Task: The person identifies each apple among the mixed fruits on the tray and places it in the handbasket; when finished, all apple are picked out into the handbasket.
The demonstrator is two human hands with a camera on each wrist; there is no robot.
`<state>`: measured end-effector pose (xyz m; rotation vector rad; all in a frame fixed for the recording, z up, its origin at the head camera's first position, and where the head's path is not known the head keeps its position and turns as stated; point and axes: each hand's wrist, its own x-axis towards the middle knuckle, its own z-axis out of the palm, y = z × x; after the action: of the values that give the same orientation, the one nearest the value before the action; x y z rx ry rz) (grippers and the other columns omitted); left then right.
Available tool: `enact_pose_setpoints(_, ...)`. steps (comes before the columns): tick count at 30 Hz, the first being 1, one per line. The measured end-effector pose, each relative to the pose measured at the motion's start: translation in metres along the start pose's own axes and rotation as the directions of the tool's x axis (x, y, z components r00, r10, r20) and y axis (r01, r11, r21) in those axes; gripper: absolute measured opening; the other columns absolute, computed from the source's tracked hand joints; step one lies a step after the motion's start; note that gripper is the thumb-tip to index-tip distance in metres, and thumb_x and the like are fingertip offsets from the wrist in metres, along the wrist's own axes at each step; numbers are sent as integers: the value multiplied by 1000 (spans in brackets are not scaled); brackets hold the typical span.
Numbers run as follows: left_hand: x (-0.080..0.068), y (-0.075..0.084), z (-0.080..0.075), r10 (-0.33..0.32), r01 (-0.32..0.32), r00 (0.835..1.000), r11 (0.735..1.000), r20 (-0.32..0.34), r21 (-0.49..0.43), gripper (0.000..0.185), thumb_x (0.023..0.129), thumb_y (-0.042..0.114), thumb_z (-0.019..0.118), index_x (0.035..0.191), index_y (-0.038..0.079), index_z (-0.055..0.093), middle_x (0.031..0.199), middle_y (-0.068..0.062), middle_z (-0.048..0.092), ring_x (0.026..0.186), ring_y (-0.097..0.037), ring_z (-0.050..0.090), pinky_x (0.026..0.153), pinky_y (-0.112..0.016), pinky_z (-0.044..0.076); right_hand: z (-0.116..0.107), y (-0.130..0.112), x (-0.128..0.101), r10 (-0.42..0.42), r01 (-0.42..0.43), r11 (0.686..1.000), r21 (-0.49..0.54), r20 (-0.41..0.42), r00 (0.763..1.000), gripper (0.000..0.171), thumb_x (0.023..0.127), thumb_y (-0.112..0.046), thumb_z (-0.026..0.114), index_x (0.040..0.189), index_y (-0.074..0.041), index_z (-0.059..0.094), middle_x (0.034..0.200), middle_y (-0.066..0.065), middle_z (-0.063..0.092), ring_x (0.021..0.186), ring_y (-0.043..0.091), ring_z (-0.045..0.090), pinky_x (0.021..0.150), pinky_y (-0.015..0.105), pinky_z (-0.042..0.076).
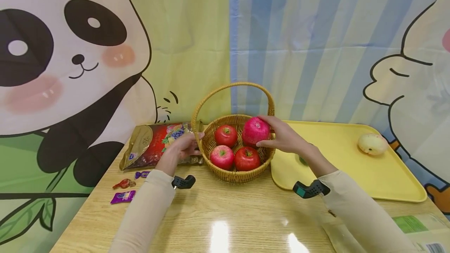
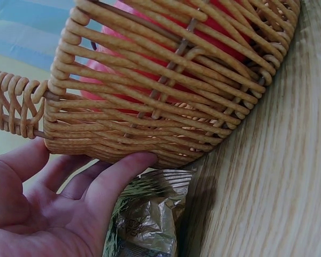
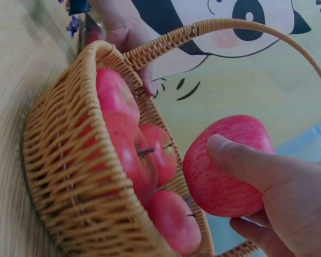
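A wicker basket [image 1: 225, 175] with a tall handle stands on the table, with several red apples [image 1: 247, 158] inside. My right hand [image 1: 286, 136] grips a pinkish-red apple [image 3: 230, 166] over the basket's right side, thumb on one face and fingers partly hidden behind it. On the opposite side, my left hand [image 1: 181, 147] holds the basket near the handle's base. The left wrist view shows that hand's fingers [image 2: 123, 174] against the outer weave, the thumb up by the rim.
Left of the basket lies a shiny candy bag [image 1: 154, 145], with small wrapped candies [image 1: 123, 196] in front. At right, a yellow tray [image 1: 337, 159] carries a pale, roundish fruit [image 1: 372, 144] and a green item partly behind my wrist. A clear package [image 1: 418, 229] lies near the front right.
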<state>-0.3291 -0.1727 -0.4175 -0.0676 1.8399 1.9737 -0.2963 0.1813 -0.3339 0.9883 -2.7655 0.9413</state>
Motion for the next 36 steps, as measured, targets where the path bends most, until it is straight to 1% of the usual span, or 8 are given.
enact_pose_setpoints(5,0,0,0,-5,5,1000,1000,-14,14,42,102,26,48,136,0,47,135,-19,54,120,-27,56,93,-45,53,9,-1,15,-7,7,1000,-25,-18,1000,86,76,-27,83,146,-3,38,141,21,48,126,39,48,99,56,46)
enact_pose_setpoints(9,-1,1,1,-8,9,1000,1000,-23,11,38,102,27,50,131,3,51,127,-13,60,115,-24,59,90,-43,54,15,1,26,-1,0,999,-34,-29,1000,85,78,-26,82,146,-2,37,141,21,48,126,40,49,99,55,47)
enact_pose_setpoints(13,-2,2,2,-10,10,1000,1000,-24,8,37,102,26,49,131,3,51,131,-14,58,119,-25,57,92,-45,53,20,2,36,29,-31,998,-52,-46,999,85,79,-26,81,147,-3,36,139,22,49,124,40,50,99,54,47)
enact_pose_setpoints(20,-2,2,3,-11,11,1000,1000,-7,2,44,104,25,45,140,1,43,146,-20,44,130,-30,48,101,-50,47,29,7,51,83,-87,995,-52,-74,994,86,79,-28,80,147,-4,35,139,23,49,125,39,50,101,54,46)
enact_pose_setpoints(24,-3,2,3,-10,10,1000,1000,-7,4,45,104,25,44,141,1,42,147,-21,43,132,-32,47,99,-49,48,35,10,58,98,-102,994,-44,-83,992,87,79,-28,80,148,-3,34,143,23,45,128,39,47,103,54,44)
enact_pose_setpoints(29,-3,2,3,-6,6,1000,1000,-21,6,44,103,25,46,140,1,44,145,-21,45,127,-29,51,97,-48,50,41,13,66,114,-118,992,-41,-99,989,86,79,-28,80,148,-5,34,144,22,43,130,39,45,105,54,42)
enact_pose_setpoints(32,-3,2,3,-9,9,1000,1000,-30,3,44,103,26,46,139,1,44,145,-21,46,126,-29,52,99,-50,48,44,13,70,116,-120,992,-33,-104,988,86,79,-27,80,148,-4,33,144,23,42,130,40,44,106,55,41)
enact_pose_setpoints(36,-4,2,4,-11,11,1000,1000,-29,-1,45,103,25,46,141,2,43,146,-21,45,130,-31,49,102,-52,45,49,12,75,127,-130,991,-28,-97,987,86,80,-26,79,148,-5,32,146,23,40,130,40,45,106,55,40)
